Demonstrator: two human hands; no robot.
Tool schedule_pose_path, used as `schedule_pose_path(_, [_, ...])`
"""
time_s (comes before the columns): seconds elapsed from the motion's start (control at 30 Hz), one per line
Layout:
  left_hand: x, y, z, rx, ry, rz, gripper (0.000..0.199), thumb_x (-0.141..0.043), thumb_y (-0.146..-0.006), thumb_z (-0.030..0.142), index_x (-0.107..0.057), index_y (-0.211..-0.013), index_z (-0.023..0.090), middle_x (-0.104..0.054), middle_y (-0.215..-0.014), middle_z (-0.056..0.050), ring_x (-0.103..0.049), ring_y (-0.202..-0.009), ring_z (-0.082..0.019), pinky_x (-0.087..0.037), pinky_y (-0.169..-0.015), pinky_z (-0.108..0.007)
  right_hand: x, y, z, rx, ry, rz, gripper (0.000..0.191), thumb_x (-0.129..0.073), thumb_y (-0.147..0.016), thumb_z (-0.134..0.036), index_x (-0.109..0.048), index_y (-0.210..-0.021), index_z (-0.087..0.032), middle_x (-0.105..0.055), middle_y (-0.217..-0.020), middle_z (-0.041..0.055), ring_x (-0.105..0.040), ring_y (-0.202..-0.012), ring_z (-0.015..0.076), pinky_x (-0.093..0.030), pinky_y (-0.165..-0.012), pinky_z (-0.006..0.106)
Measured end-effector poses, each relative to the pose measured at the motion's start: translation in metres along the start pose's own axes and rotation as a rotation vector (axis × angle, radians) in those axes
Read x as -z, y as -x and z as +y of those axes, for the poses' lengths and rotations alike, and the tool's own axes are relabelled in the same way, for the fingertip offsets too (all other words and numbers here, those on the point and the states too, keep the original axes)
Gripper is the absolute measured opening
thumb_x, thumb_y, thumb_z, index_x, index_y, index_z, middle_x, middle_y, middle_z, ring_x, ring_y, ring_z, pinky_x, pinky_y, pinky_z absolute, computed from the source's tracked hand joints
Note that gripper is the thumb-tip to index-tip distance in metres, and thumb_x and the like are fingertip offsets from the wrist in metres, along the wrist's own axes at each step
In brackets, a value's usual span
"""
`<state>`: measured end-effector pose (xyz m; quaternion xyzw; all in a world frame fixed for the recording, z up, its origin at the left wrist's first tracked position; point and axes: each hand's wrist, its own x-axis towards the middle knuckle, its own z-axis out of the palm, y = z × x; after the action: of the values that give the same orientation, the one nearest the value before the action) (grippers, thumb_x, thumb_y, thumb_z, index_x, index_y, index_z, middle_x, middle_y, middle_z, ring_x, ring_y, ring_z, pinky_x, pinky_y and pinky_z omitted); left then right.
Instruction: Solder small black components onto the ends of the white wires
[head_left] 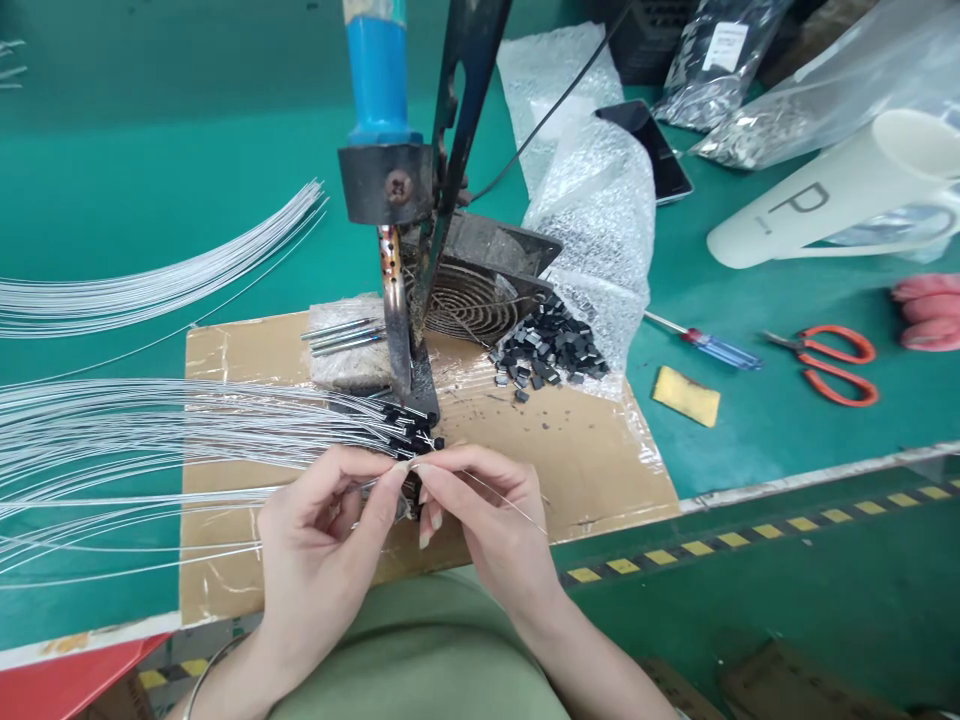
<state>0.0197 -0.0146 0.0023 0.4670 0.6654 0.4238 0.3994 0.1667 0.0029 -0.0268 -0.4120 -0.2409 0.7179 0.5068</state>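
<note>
Below the upright soldering iron, my left hand and my right hand meet fingertip to fingertip. My left thumb and index finger pinch something too small to make out. A thin wire runs from my right fingertips back across that hand. Just beyond the fingers lie black connectors on the ends of a bundle of white wires, which stretches to the left. A heap of small black parts sits beside a round fan grille.
Cardboard covers the table under my hands. To the right are a yellow sponge, a screwdriver, orange-handled cutters and a white mug. Another wire bundle lies at the left. Bubble wrap is behind the heap.
</note>
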Motion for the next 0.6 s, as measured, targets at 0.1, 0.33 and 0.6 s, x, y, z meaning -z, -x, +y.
schedule_pose_path(0.1, [0.0013,0.0004,-0.0014,-0.037,-0.015,-0.016,0.010,-0.078,-0.093,0.027,-0.077,-0.084,0.024,-0.070,-0.071,0.001,-0.054,-0.061,-0.011,-0.037,-0.052,-0.022,0.0021,0.0005,-0.0009,-0.001,0.008,-0.011,0.003,-0.088,-0.087,-0.028,-0.089,-0.085,-0.026,-0.076,-0.070,-0.0016,-0.067,-0.049,0.0088,-0.059,-0.050,0.019])
schedule_pose_path(0.33, [0.0029,-0.0010,-0.0024,-0.097,-0.060,-0.041,0.008,-0.077,-0.092,0.022,-0.078,-0.085,0.025,-0.070,-0.071,0.003,-0.054,-0.059,-0.010,-0.038,-0.051,-0.021,0.0081,-0.0031,-0.0076,-0.104,-0.029,-0.072,0.006,-0.090,-0.085,-0.029,-0.088,-0.081,-0.025,-0.073,-0.065,-0.0035,-0.065,-0.047,0.0077,-0.059,-0.049,0.018])
schedule_pose_path(0.6, [0.0038,-0.0004,-0.0031,-0.093,-0.095,-0.044,0.007,-0.076,-0.094,0.023,-0.078,-0.087,0.025,-0.071,-0.072,0.004,-0.056,-0.059,-0.010,-0.040,-0.053,-0.021,0.0098,-0.0040,-0.0092,-0.138,-0.059,-0.107,0.007,-0.088,-0.087,-0.030,-0.089,-0.085,-0.024,-0.072,-0.066,-0.0033,-0.063,-0.048,0.0073,-0.060,-0.049,0.018])
